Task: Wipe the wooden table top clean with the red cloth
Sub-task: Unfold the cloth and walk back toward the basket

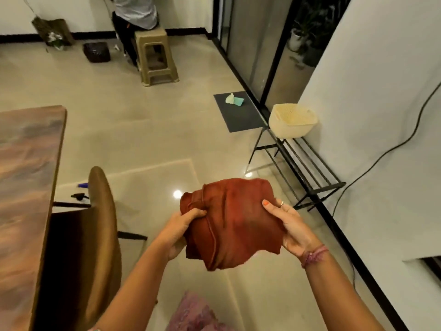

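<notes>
The red cloth (232, 222) is bunched and held in the air over the floor, in front of me. My left hand (177, 231) grips its left edge, fingers curled into the folds. My right hand (290, 231) holds its right side, thumb on top. The wooden table top (23, 182) lies along the left edge of the view, well to the left of the cloth and both hands.
A brown chair (100, 225) stands beside the table, between it and my hands. A black metal rack (303, 168) carrying a cream basket (292, 123) lines the right wall. A dark mat (241, 113), a plastic stool (155, 58) and a seated person (133, 13) lie farther off.
</notes>
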Motion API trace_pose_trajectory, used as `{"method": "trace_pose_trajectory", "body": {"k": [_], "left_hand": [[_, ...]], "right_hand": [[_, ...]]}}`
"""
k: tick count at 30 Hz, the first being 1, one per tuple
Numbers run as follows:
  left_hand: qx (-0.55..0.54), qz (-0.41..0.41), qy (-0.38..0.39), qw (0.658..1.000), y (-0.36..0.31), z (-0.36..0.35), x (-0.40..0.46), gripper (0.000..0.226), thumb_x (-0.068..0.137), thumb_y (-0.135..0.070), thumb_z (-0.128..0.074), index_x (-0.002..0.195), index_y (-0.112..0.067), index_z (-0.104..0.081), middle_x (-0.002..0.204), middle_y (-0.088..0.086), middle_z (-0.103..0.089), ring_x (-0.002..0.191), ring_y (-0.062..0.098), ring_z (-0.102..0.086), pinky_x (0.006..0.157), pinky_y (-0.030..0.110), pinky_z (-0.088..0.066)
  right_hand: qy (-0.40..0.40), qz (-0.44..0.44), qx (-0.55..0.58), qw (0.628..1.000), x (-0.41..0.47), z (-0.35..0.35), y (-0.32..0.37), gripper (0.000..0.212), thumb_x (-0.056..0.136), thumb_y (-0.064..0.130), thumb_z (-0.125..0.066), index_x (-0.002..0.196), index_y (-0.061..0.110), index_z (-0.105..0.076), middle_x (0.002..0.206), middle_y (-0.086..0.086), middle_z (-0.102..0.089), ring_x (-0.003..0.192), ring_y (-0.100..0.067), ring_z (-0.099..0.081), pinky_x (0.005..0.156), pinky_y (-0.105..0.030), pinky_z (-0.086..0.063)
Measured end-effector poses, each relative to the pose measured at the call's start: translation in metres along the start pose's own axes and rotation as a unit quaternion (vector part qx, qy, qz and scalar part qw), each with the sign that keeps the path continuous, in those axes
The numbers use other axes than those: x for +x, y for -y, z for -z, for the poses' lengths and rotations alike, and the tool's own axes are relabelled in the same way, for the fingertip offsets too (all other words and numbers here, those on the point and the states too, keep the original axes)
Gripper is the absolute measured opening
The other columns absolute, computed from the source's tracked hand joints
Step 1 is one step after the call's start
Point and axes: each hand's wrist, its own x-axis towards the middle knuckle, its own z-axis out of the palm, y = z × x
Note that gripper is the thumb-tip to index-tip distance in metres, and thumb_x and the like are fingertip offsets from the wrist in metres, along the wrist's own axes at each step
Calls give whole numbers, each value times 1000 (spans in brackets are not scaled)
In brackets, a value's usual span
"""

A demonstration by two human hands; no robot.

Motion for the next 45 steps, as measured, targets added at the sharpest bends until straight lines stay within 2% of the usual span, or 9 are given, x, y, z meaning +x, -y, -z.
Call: {"method": "trace_pose_trajectory", "body": {"k": [7, 10, 13, 18, 24, 28, 36, 42, 45], "left_hand": [[-173, 59, 105, 978, -41, -18, 74, 40, 72, -36, -75, 107, -16, -73, 111, 14, -69, 96, 30, -69, 76, 42, -55], [-256, 100, 176, 945, -50, -31, 103, 62, 79, -58, -63, 121, -12, -65, 125, 15, -63, 115, 32, -59, 92, 48, -49], [-252, 143, 221, 931, -64, -46, 134, 77, 79, -65, -60, 128, -5, -58, 136, 22, -52, 126, 38, -48, 98, 53, -43], [-175, 155, 189, 954, -91, -60, 202, 58, 68, -36, -78, 118, -7, -67, 121, 18, -64, 103, 33, -66, 77, 43, -56], [-195, 276, 233, 912, -125, -101, 272, 81, 74, -61, -64, 119, 6, -62, 116, 30, -62, 95, 44, -66, 69, 49, -56], [-192, 298, 250, 901, -149, -142, 323, 85, 74, -57, -67, 133, 1, -50, 136, 26, -49, 122, 43, -51, 98, 55, -44], [-123, 216, 196, 949, -220, -226, 418, 72, 37, -26, -98, 102, -7, -75, 110, 17, -69, 95, 33, -69, 67, 44, -57], [113, 61, 108, 986, -265, -299, 481, 74, 60, -35, -86, 124, -30, -50, 115, -2, -66, 99, 23, -65, 65, 40, -57], [184, -11, 91, 979, -274, -330, 512, 79, 63, -34, -83, 129, -30, -39, 125, -4, -57, 105, 18, -60, 84, 40, -54]], "right_hand": [[81, 53, 57, 994, 45, 19, 37, 55, 72, 2, -72, 121, 26, -66, 129, -15, -62, 111, -31, -64, 83, -40, -58], [93, 69, 58, 992, 71, 6, 64, 63, 76, 0, -67, 130, 30, -58, 129, -14, -62, 112, -31, -63, 85, -42, -57], [80, 61, 34, 994, 102, -12, 96, 74, 79, -5, -66, 141, 29, -43, 126, -10, -65, 110, -30, -66, 80, -38, -58], [80, 68, -18, 994, 156, -37, 143, 75, 85, -9, -56, 142, 35, -36, 127, 0, -65, 109, -24, -67, 81, -33, -58], [33, 102, -38, 993, 203, -28, 189, 66, 92, -13, -47, 139, 33, -36, 109, 13, -72, 95, -11, -70, 73, -24, -58], [-3, 99, -29, 995, 243, 3, 223, 65, 92, -13, -47, 144, 25, -36, 114, 9, -70, 98, -10, -69, 76, -24, -58], [-31, 51, 17, 998, 326, 103, 330, 65, 91, -13, -49, 146, 21, -38, 128, -6, -63, 97, -19, -70, 75, -32, -60], [-57, -20, -9, 998, 394, 196, 390, 64, 89, -10, -54, 143, 22, -40, 124, -7, -65, 98, -21, -70, 73, -33, -61], [-93, -61, -33, 993, 434, 233, 402, 63, 89, -12, -55, 142, 18, -40, 119, -10, -67, 105, -25, -66, 85, -37, -58]]}}
